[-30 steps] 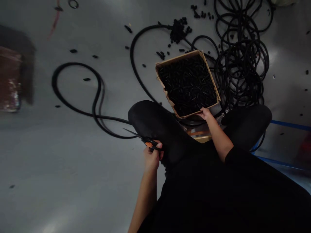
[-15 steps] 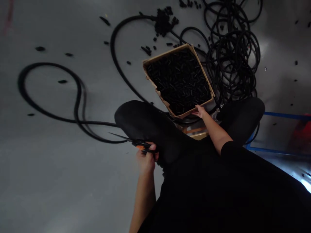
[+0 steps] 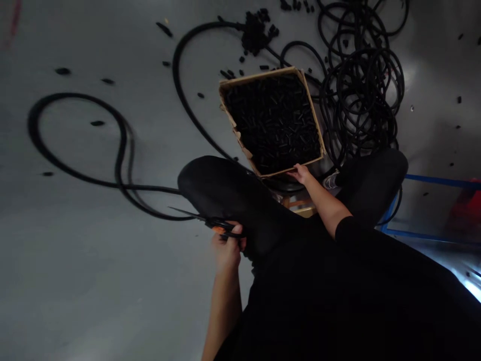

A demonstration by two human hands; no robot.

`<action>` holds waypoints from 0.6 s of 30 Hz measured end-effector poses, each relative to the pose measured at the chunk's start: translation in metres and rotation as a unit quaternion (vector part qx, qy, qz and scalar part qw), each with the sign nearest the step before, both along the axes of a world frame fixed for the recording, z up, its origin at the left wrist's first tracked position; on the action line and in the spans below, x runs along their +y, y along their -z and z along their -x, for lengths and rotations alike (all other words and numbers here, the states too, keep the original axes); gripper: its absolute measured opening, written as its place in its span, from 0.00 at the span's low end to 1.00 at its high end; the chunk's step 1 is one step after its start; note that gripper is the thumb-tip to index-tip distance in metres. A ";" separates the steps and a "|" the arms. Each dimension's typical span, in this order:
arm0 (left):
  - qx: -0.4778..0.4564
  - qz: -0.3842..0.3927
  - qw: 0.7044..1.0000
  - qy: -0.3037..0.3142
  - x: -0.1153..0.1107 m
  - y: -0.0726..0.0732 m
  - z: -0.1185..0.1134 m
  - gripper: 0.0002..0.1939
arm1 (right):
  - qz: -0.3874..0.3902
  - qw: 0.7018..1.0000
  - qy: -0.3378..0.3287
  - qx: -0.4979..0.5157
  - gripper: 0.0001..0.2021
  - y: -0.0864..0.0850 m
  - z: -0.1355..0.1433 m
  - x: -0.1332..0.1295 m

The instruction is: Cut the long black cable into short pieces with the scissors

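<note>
My left hand [image 3: 229,244] is closed around the handles of black-and-orange scissors [image 3: 220,225] beside my left thigh. The scissors' blades point left, above the end of a visible stretch of black tubing [image 3: 122,170]. With my right hand [image 3: 300,174] I grip the near edge of a cardboard box [image 3: 259,77]. The box is tilted and full of short black tube pieces [image 3: 278,123]. Beneath the box rim, part of my right hand's fingers is hidden.
A tangled heap of black tubing [image 3: 366,100] lies right of the box. Beyond the box is a small pile of black pieces [image 3: 255,34], with more scattered over the grey floor [image 3: 93,271]. Blue tape [image 3: 439,179] and a red object [image 3: 466,208] are at the right.
The box has shifted a little to the left, and my right hand has gone with it. My left hand and the scissors have stayed nearly still.
</note>
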State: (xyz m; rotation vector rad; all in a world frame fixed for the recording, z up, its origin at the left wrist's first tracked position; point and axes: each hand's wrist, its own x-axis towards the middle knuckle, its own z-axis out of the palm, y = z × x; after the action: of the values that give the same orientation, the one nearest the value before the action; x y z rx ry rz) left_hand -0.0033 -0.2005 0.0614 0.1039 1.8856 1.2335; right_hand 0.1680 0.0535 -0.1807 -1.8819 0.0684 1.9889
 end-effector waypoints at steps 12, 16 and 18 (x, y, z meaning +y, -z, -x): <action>-0.038 0.002 0.999 0.029 -0.007 0.007 -0.002 0.24 | 0.000 0.998 -0.041 -0.048 0.16 -0.024 0.000 -0.005; -0.096 0.018 0.994 0.049 0.009 0.010 -0.012 0.27 | 0.010 0.982 -0.183 -0.032 0.20 -0.061 0.009 -0.022; -0.094 -0.003 0.995 0.034 0.019 0.013 -0.013 0.29 | -0.018 0.963 -0.270 -0.001 0.21 -0.077 0.023 -0.026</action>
State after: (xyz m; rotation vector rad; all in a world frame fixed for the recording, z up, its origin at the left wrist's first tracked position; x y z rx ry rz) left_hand 0.0100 -0.1817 0.0486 0.0531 1.7023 1.1605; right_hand 0.1453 0.0272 -0.1035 -2.0316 -0.5335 2.3038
